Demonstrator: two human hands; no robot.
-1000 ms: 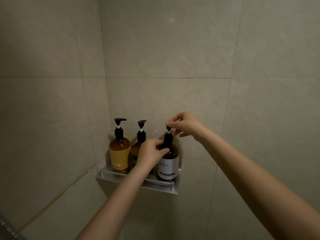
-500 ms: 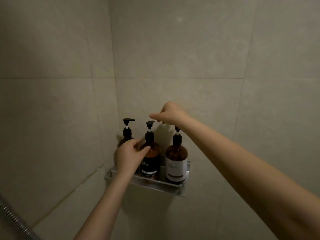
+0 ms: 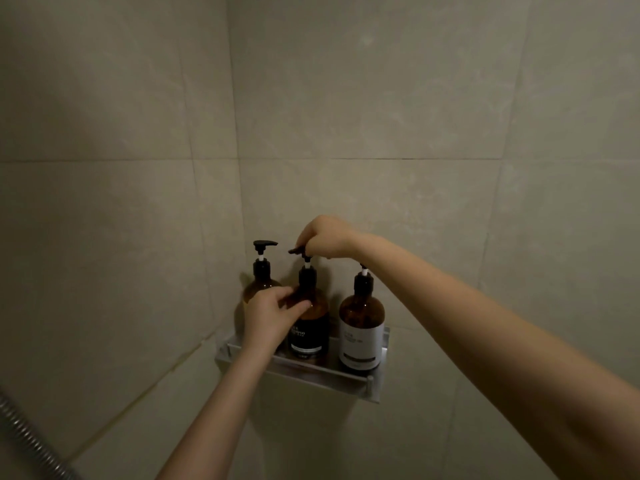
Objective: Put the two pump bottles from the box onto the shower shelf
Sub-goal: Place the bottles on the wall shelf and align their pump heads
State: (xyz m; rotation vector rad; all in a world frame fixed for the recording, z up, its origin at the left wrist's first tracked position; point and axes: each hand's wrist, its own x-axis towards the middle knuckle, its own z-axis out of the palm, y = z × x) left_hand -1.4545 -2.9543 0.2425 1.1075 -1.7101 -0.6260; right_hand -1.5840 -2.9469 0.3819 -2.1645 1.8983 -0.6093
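Three amber pump bottles stand upright on a metal shower shelf (image 3: 375, 382) in the tiled corner. The middle bottle (image 3: 310, 332) carries a black label. My left hand (image 3: 273, 315) grips its shoulder, and my right hand (image 3: 325, 239) pinches its black pump head from above. The right bottle (image 3: 362, 332) has a white label and stands free; my right forearm hides its pump top. The left bottle (image 3: 261, 289) stands behind my left hand, pump spout pointing right.
Beige tiled walls meet in a corner behind the shelf. A ribbed metal shower hose (image 3: 31, 445) runs across the lower left.
My right hand left the white-label bottle's pump and came down on the middle bottle's pump head. My left hand shifted from the white-label bottle to the middle one.
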